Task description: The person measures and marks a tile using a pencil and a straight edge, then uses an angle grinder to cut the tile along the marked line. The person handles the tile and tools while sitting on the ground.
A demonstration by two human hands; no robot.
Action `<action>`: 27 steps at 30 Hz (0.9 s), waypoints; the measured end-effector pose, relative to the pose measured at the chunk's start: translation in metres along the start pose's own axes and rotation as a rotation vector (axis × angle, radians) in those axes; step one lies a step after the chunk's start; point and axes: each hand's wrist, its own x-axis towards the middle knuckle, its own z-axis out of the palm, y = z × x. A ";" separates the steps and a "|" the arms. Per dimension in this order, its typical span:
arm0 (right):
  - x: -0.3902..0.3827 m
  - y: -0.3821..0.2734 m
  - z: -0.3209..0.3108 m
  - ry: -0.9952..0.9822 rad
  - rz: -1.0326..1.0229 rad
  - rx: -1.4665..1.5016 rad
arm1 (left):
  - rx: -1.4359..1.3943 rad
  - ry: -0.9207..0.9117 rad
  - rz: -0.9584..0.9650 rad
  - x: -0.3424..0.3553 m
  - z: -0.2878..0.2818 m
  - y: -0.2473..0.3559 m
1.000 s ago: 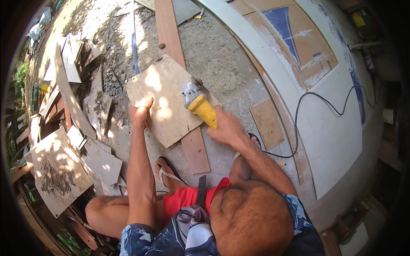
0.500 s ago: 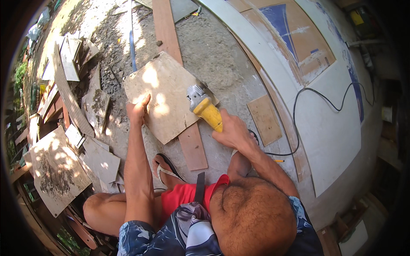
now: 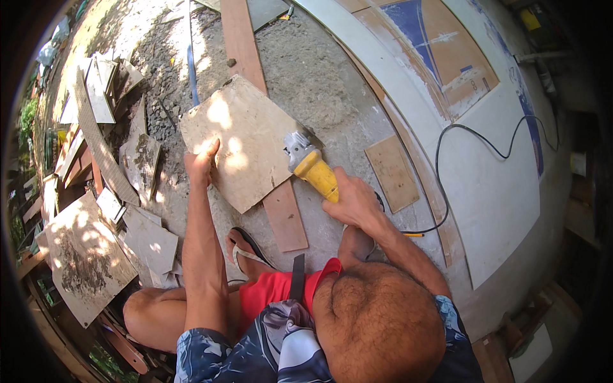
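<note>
A thin, pale beige board (image 3: 249, 137) with angular edges, like plywood, lies tilted across a reddish-brown plank (image 3: 286, 220). My left hand (image 3: 202, 164) grips the board's left edge, thumb on top and fingers hidden beneath. Wrapped around the yellow body of an angle grinder (image 3: 317, 173) is my right hand (image 3: 355, 199). The grinder's grey metal head is over the board's right edge. Its disc is hidden, so I cannot tell whether it touches the board.
Broken board pieces (image 3: 92, 255) pile up at the left beside gravel (image 3: 169, 89). A small brown board (image 3: 391, 172) lies right of the grinder. Large white panels (image 3: 491, 210) stretch along the right, with a black cable (image 3: 440, 163) across them. My sandaled foot (image 3: 246, 252) is near the plank.
The grinder has shifted slightly right and toward me relative to the board. The whole scene sits a little further left in the picture. My left hand keeps its hold on the board.
</note>
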 end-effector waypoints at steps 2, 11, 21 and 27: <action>-0.003 0.001 -0.001 -0.010 0.015 -0.003 | 0.012 0.004 -0.006 0.000 0.000 0.001; -0.024 0.014 -0.002 0.016 0.023 0.038 | 0.014 -0.049 0.000 -0.012 0.001 0.015; -0.012 0.003 -0.028 0.194 0.052 0.291 | 0.030 -0.101 0.581 -0.110 0.102 0.070; 0.007 -0.003 -0.047 0.335 0.070 0.317 | -0.390 -0.657 0.187 -0.234 0.178 0.097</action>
